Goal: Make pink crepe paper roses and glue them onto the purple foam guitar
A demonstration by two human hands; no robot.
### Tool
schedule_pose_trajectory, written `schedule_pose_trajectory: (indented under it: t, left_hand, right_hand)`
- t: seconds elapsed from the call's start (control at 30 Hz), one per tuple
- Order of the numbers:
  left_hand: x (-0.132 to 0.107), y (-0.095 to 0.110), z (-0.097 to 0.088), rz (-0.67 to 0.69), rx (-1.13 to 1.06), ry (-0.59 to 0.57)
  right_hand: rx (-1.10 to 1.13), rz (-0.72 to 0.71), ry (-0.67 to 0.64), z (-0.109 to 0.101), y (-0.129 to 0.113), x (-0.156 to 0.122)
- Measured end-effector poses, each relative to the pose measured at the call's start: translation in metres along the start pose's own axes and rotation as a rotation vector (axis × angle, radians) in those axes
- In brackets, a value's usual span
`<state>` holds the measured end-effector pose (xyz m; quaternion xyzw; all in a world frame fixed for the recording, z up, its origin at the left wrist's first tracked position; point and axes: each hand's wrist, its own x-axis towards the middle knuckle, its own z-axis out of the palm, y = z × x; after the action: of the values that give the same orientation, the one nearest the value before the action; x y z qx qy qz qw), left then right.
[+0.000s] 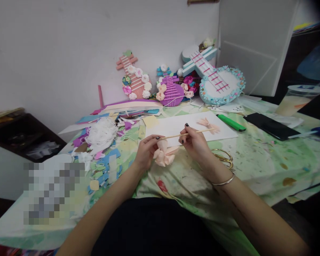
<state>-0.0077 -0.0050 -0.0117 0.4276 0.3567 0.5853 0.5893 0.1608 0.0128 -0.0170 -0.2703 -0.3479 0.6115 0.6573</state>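
Observation:
A pale pink paper flower (164,156) hangs from my left hand (146,151), whose fingers are pinched at its upper edge. My right hand (196,142) grips a thin wooden stick (173,136) between thumb and fingers. The stick lies almost level, and its left end reaches the fingertips of my left hand, by the top of the flower. Whether it touches the paper I cannot tell. Beyond my hands is a white board (173,122), with more pale pink paper petals (209,124) at its right. Gold-handled scissors (224,156) lie beside my right wrist, partly hidden by it.
A green box cutter (230,122), a black phone (271,126) and a drink cup (294,101) are on the right. White shredded paper (101,132) and coloured scraps (104,174) lie left. Flower-trimmed instrument models (221,85) lean at the wall. A pixelated patch covers the left front.

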Motion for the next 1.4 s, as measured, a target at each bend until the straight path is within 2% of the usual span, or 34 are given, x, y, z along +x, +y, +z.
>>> schedule_pose_trajectory:
  t: [0.23,0.47,0.7,1.13,1.4]
  left_hand:
    - [0.0025,-0.0022,-0.0015,0.019,-0.054,0.064]
    - [0.0015,0.0019,-0.0021,0.014,-0.039,0.053]
    - [0.0033,0.0005,-0.0029,-0.033,-0.105,0.078]
    - [0.0013,0.0044,-0.0035,-0.044,-0.003,0.021]
    - [0.0044,0.0020,-0.0058,-0.062,0.042,0.070]
  right_hand:
    - [-0.040,0.013,-0.096,0.0046,-0.0009,-0.0033]
    - [-0.062,-0.005,-0.136,0.0043,-0.0007,-0.0033]
    - [-0.077,-0.030,-0.139,0.0052,-0.0012,-0.0045]
    - [-0.129,-0.065,-0.136,0.0045,-0.0009,-0.0045]
    - [-0.096,-0.074,-0.119,0.0071,-0.0036,-0.0050]
